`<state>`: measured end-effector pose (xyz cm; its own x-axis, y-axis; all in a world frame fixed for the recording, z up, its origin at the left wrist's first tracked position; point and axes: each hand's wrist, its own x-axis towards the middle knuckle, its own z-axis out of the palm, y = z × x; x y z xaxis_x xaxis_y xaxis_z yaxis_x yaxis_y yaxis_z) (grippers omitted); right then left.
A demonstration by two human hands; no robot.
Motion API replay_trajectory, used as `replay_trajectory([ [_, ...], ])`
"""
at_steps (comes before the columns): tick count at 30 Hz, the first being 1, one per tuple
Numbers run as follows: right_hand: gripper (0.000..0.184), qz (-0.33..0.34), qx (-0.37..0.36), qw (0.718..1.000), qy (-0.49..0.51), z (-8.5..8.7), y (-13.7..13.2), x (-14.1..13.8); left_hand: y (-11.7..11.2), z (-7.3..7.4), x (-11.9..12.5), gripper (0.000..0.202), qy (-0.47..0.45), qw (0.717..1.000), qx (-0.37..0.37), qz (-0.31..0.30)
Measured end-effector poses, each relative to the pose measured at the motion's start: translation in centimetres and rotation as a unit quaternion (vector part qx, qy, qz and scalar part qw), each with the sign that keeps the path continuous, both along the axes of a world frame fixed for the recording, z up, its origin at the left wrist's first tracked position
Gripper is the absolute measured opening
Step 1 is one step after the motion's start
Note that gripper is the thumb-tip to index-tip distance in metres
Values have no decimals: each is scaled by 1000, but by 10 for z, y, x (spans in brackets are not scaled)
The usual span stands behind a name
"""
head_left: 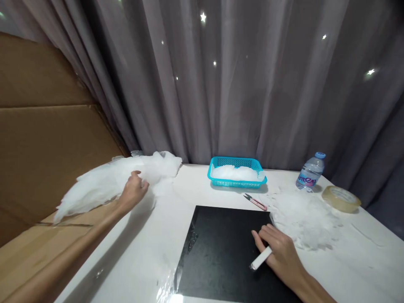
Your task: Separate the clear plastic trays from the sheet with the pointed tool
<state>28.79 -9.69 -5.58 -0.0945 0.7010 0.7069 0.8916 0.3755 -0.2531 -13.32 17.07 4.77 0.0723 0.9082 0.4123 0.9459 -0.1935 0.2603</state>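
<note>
My left hand [134, 190] is stretched out in front of a long heap of white fluffy fibre stuffing [104, 185]. Its fingers are bent, with the thumb apart from the forefinger, and I see nothing held between them. Over a black square board [221, 248], my right hand [279, 248] is closed around a slim white stick-like tool [261, 257] with a small shiny tip. What kind of tool it is I cannot make out. Clear plastic film shows along the board's left edge.
A blue plastic basket [236, 183] holds more white stuffing. Pink-handled thread snips [256, 203] lie in front of it. Loose fluff [307, 219], a water bottle [311, 172] and a roll of clear tape [342, 199] are at the right. Cardboard [47, 143] stands at the left.
</note>
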Motion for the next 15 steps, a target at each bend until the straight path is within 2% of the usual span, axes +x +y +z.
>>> replay_trajectory([
  [4, 39, 4, -13, 1000, -2, -2, 0, 1, -6, 18, 3, 36, -98, 992, -15, 73],
  [10, 39, 6, -18, 1000, 2, -2, 0, 1, -9, 52, 19, 31, -170, 978, 67, 100],
  [12, 40, 11, -17, 1000, -1, 0, -1, 1, -7, 57, 21, 30, -171, 977, 71, 106],
  [15, 40, 19, -18, 1000, -6, 1, -3, 0, -5, 57, 15, 27, -157, 981, 36, 107],
])
